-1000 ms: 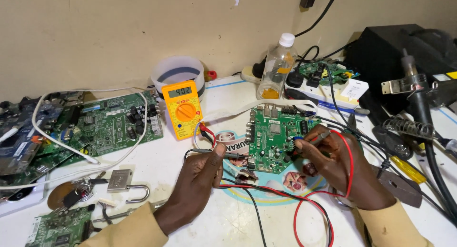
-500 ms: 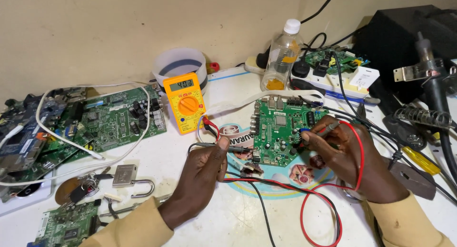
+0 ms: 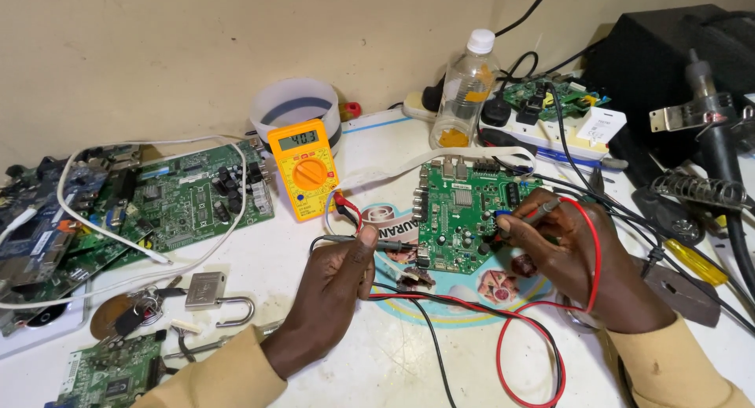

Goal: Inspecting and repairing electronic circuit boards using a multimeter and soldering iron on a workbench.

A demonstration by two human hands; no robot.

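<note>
Left hand: my left hand (image 3: 334,286) is curled almost closed, thumb and fingertips pinched on the black probe (image 3: 370,241), which lies nearly flat and points right toward the board.
Right hand: my right hand (image 3: 570,259) is closed on the red probe (image 3: 533,213) — held like a pen, its tip down on the right part of the board.
Board: the green circuit board (image 3: 464,211) lies flat on the white table (image 3: 354,361) between my two hands, partly over a round colourful sticker (image 3: 440,306).
Leads: a red wire (image 3: 543,329) loops from my right hand down over the table and back left; a black wire (image 3: 429,329) runs beside it toward the near edge.
Meter: the yellow multimeter (image 3: 303,168) leans just left of the board, display lit, its dial in the middle; I can't tell what it is set to.
Behind: a white plastic tub (image 3: 295,105) stands behind the meter, and a clear bottle (image 3: 464,90) with yellowish liquid at its bottom stands behind the board.
Left side: a larger green board (image 3: 189,200) with a white cable over it, and a padlock (image 3: 212,294) nearer me.
Right side: a soldering iron stand (image 3: 696,192) — well apart from my hand.
</note>
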